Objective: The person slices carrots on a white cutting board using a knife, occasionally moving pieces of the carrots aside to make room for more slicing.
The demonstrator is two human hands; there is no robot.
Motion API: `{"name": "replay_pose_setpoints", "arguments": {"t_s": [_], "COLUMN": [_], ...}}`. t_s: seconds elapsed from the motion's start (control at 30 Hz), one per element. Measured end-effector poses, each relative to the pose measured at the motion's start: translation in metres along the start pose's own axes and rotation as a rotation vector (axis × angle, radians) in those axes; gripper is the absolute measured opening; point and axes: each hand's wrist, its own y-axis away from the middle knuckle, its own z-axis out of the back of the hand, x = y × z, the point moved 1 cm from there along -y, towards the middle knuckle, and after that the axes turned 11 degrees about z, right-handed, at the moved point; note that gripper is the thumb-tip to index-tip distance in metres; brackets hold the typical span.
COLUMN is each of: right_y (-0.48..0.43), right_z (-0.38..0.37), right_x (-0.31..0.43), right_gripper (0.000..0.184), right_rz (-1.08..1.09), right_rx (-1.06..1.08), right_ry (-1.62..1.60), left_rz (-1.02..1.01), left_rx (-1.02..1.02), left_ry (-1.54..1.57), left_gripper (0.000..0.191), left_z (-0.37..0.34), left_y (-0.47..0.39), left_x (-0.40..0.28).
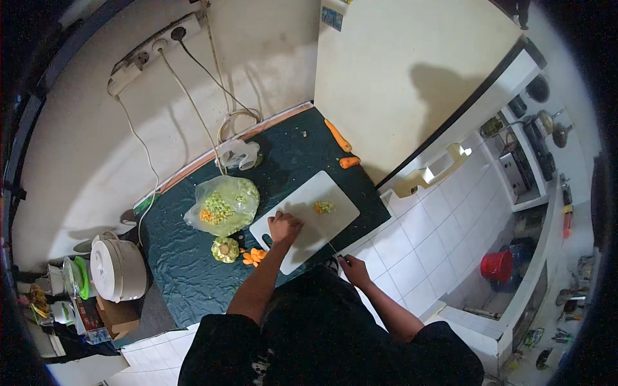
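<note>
My left hand (286, 227) is over the white cutting board (309, 193), near its handle slot, with the fingers curled down. Whether anything is between the fingers is hidden. Off the board's near edge, my right hand (355, 271) is closed around the dark handle of what looks like a knife (341, 258), its thin blade seen almost edge-on. A small heap of chopped green and orange vegetables (324, 207) lies toward the board's far right end. Left of the board, a clear plastic bag (246, 193) carries more chopped vegetables (217, 208). Carrot slices (254, 256) lie beside a cut cabbage piece (225, 249).
A whole carrot (338, 136) and a carrot piece (350, 162) lie by the table's (193, 284) right edge. A crumpled plastic bag (240, 154) sits near the wall. Cords hang from a power strip (154, 50). A white rice cooker (118, 268) stands at left, a door (410, 72) at right.
</note>
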Motion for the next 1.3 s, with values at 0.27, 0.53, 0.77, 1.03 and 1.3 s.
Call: {"name": "replay_pose_setpoints", "arguments": {"t_s": [0.27, 0.53, 0.77, 1.03, 1.3], "right_y": [-0.012, -0.013, -0.018, -0.023, -0.038], "right_z": [0.001, 0.007, 0.002, -0.004, -0.016], "right_x": [0.015, 0.023, 0.014, 0.007, 0.007], "right_gripper": [0.048, 0.049, 0.049, 0.050, 0.047], "right_rz": [-0.010, 0.035, 0.011, -0.080, -0.005], "right_rx": [0.113, 0.117, 0.140, 0.198, 0.121], "right_ry": [-0.023, -0.094, 0.018, -0.009, 0.072], "left_rz": [0.033, 0.052, 0.060, 0.072, 0.077], "left_rx": [-0.037, -0.050, -0.023, -0.008, -0.010], "left_ry": [-0.058, -0.053, -0.068, -0.056, -0.082], "left_gripper": [0.018, 0.016, 0.014, 0.014, 0.016], "left_z": [-0.007, -0.001, -0.001, 0.003, -0.003], "left_y": [0.006, 0.005, 0.003, 0.004, 0.005], "left_x": [-0.006, -0.007, -0.006, -0.011, -0.010]}}
